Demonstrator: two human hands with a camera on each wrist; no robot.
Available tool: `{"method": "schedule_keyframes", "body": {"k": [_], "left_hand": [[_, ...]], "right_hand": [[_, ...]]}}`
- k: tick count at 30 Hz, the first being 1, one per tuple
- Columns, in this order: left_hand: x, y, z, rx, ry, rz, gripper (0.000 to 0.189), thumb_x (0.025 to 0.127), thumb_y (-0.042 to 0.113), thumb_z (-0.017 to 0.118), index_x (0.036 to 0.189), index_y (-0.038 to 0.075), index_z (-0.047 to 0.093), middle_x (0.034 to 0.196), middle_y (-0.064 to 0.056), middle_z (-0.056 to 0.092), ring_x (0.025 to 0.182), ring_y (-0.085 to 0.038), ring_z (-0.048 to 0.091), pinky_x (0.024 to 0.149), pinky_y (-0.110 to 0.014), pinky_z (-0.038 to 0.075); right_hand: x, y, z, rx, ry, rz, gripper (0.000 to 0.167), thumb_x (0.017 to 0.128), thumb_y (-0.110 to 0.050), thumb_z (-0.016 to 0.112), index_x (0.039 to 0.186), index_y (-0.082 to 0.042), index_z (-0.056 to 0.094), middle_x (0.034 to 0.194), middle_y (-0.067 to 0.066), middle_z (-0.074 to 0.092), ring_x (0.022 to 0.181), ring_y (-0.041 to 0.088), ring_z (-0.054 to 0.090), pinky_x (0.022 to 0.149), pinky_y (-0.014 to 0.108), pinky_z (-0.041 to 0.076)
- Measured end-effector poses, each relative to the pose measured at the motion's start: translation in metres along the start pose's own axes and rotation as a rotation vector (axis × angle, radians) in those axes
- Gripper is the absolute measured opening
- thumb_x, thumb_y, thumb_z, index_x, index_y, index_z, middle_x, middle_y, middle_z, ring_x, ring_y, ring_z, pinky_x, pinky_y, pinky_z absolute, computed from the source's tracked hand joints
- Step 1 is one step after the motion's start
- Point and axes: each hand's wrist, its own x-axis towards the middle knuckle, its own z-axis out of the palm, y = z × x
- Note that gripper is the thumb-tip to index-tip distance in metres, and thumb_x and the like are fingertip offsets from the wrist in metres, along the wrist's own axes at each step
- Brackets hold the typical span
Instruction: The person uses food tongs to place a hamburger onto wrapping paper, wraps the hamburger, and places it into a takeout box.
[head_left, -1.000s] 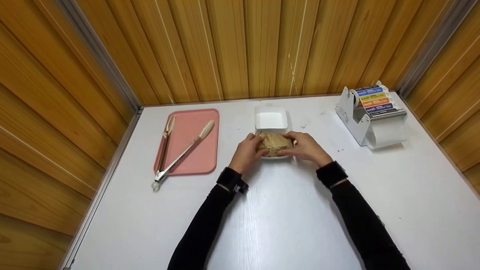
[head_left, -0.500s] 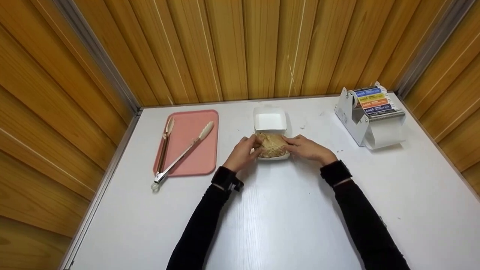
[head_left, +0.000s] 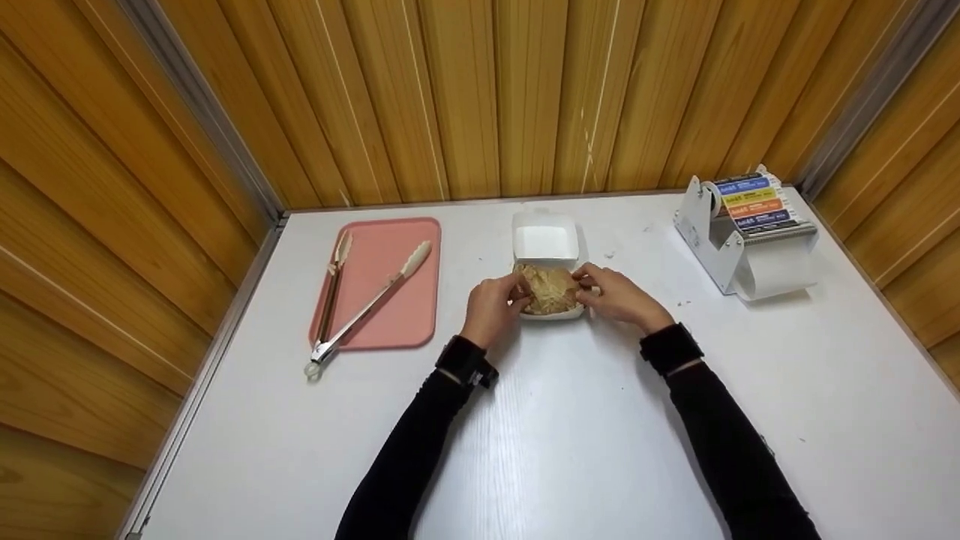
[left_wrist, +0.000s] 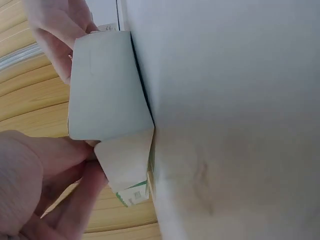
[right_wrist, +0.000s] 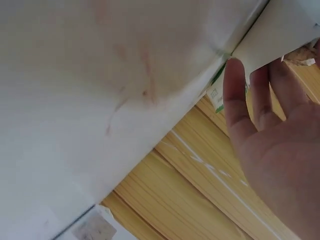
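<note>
A crumpled brown paper wrapper around a rounded bundle fills the base of a small white clamshell box. The box's open lid lies back toward the wall. At the left side, my left hand pinches the wrapper's edge between thumb and fingers. On the opposite side, my right hand has its thumb and index finger at the wrapper's right edge. The right wrist view shows other right-hand fingers along the outside of the box wall. What lies inside the wrapper is hidden.
A pink tray stands at the left, with spread metal tongs lying across it. At the back right is a label dispenser with several coloured rolls. A wooden panel wall borders the white table.
Both hands have shifted from gripping over the bundle to its left and right edges, with more of the wrapper's top exposed. The box has stayed in about the same place.
</note>
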Motion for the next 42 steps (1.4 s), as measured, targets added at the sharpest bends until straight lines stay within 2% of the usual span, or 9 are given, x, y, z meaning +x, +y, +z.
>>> {"method": "schedule_keyframes", "body": {"k": [5,8,11,15,17,23,27,34,42], "left_hand": [[0.002,-0.012,-0.002,-0.206,-0.052,-0.059,0.010,0.091,0.009,0.080,0.099,0.006,0.075,0.089,-0.008,0.079,0.086,-0.023,0.073,0.091,-0.038,0.055],[0.000,-0.014,0.001,-0.333,-0.040,-0.088,0.020,0.090,0.002,0.078,0.108,0.000,0.070,0.093,-0.013,0.078,0.089,-0.026,0.075,0.098,-0.038,0.056],[-0.002,-0.014,0.004,-0.421,-0.024,-0.104,0.030,0.088,-0.005,0.078,0.115,-0.004,0.066,0.107,-0.019,0.072,0.105,-0.032,0.070,0.100,-0.036,0.057],[-0.002,-0.014,0.003,-0.496,-0.044,-0.130,0.027,0.087,-0.006,0.078,0.113,-0.008,0.069,0.132,-0.024,0.063,0.125,-0.036,0.062,0.101,-0.033,0.056],[-0.001,-0.015,0.001,-0.504,-0.069,-0.132,0.026,0.088,-0.004,0.078,0.113,-0.008,0.071,0.135,-0.024,0.064,0.126,-0.037,0.063,0.101,-0.033,0.056],[-0.001,-0.019,-0.007,-0.434,-0.170,-0.131,0.026,0.092,0.005,0.077,0.118,-0.001,0.073,0.116,-0.017,0.075,0.109,-0.031,0.073,0.095,-0.032,0.059],[-0.002,-0.020,-0.010,-0.408,-0.188,-0.133,0.026,0.091,0.007,0.079,0.115,0.000,0.075,0.111,-0.015,0.076,0.103,-0.029,0.074,0.091,-0.030,0.060],[-0.003,-0.022,-0.012,-0.381,-0.187,-0.131,0.025,0.088,0.008,0.083,0.111,0.001,0.077,0.106,-0.013,0.078,0.099,-0.026,0.076,0.086,-0.028,0.061],[-0.005,-0.021,-0.012,-0.387,-0.223,-0.149,0.023,0.088,0.014,0.083,0.108,0.003,0.080,0.112,-0.012,0.078,0.097,-0.025,0.076,0.083,-0.024,0.060]], "right_hand": [[0.002,0.000,0.002,0.089,0.120,-0.036,0.032,0.095,-0.005,0.070,0.126,0.007,0.069,0.119,0.027,0.069,0.114,0.043,0.065,0.100,0.053,0.054],[0.001,-0.001,0.002,0.079,0.166,-0.038,0.030,0.091,-0.003,0.075,0.119,0.007,0.073,0.113,0.027,0.071,0.109,0.043,0.067,0.101,0.054,0.054],[-0.001,-0.002,0.000,0.021,0.151,-0.055,0.029,0.092,-0.005,0.076,0.118,0.006,0.074,0.112,0.025,0.074,0.113,0.044,0.066,0.105,0.057,0.049],[-0.004,-0.004,-0.008,-0.007,0.078,-0.049,0.033,0.094,-0.008,0.074,0.125,0.003,0.072,0.116,0.022,0.075,0.117,0.042,0.067,0.107,0.058,0.047],[-0.004,-0.004,-0.010,0.016,0.053,-0.032,0.036,0.093,-0.009,0.075,0.127,0.002,0.071,0.116,0.020,0.076,0.114,0.040,0.069,0.107,0.056,0.048],[0.000,-0.003,-0.010,0.058,0.055,0.020,0.037,0.087,-0.010,0.083,0.122,-0.002,0.074,0.107,0.016,0.079,0.106,0.035,0.073,0.104,0.053,0.050],[0.002,-0.002,-0.008,0.065,0.087,0.034,0.033,0.083,-0.012,0.087,0.115,-0.004,0.078,0.101,0.014,0.080,0.099,0.030,0.075,0.101,0.046,0.051],[0.005,-0.002,-0.005,0.154,0.056,0.066,0.036,0.083,-0.009,0.087,0.114,-0.001,0.072,0.097,0.012,0.080,0.081,0.007,0.072,0.081,0.019,0.048],[-0.001,0.005,-0.012,0.260,-0.033,0.107,0.041,0.084,-0.005,0.085,0.122,0.002,0.072,0.098,0.014,0.080,0.082,0.007,0.074,0.075,0.017,0.051]]}}
